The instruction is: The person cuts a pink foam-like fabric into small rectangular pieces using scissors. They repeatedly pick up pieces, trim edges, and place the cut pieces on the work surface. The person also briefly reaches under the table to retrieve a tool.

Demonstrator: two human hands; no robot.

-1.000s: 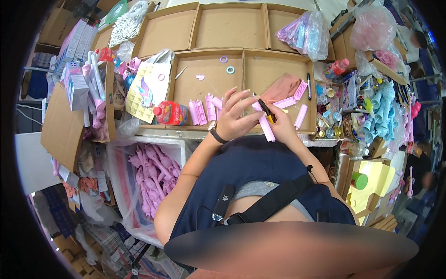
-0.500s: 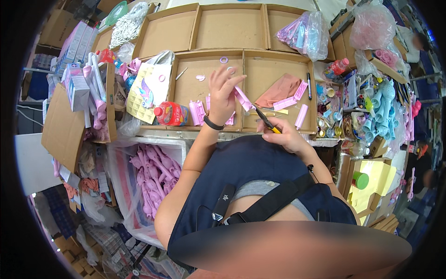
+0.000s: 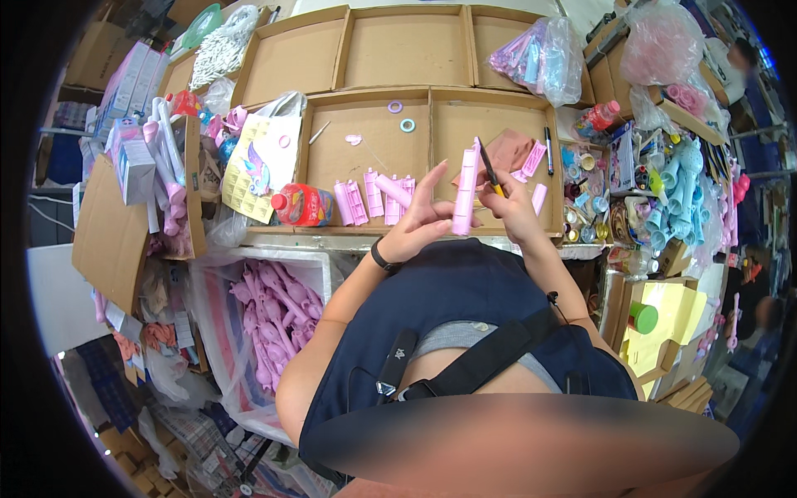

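My left hand [image 3: 418, 222] pinches the lower end of a pink half-tube plastic part [image 3: 466, 192], which stands nearly upright in front of my body. My right hand [image 3: 516, 207] is closed around a slim hand tool with a black and yellow handle [image 3: 496, 184]. The tool's dark tip is close beside the upper end of the part; whether they touch I cannot tell. Several similar pink plastic parts [image 3: 350, 203] lie in the left cardboard tray [image 3: 365, 112], one of them slanted across the others. More pink parts [image 3: 534, 158] lie by a brownish-pink cloth [image 3: 506, 153] in the right tray.
A red-capped bottle [image 3: 303, 205] stands at the left tray's near corner. Two tape rings [image 3: 407, 125] and a thin white stick [image 3: 320, 132] lie in that tray. A black pen [image 3: 548, 151] rests at the right. A lined crate [image 3: 328, 274] of pink parts is below left.
My left hand has come down toward my body, from spread fingers to a grip on the upright pink part. My right hand has risen slightly, turning the tool more upright.
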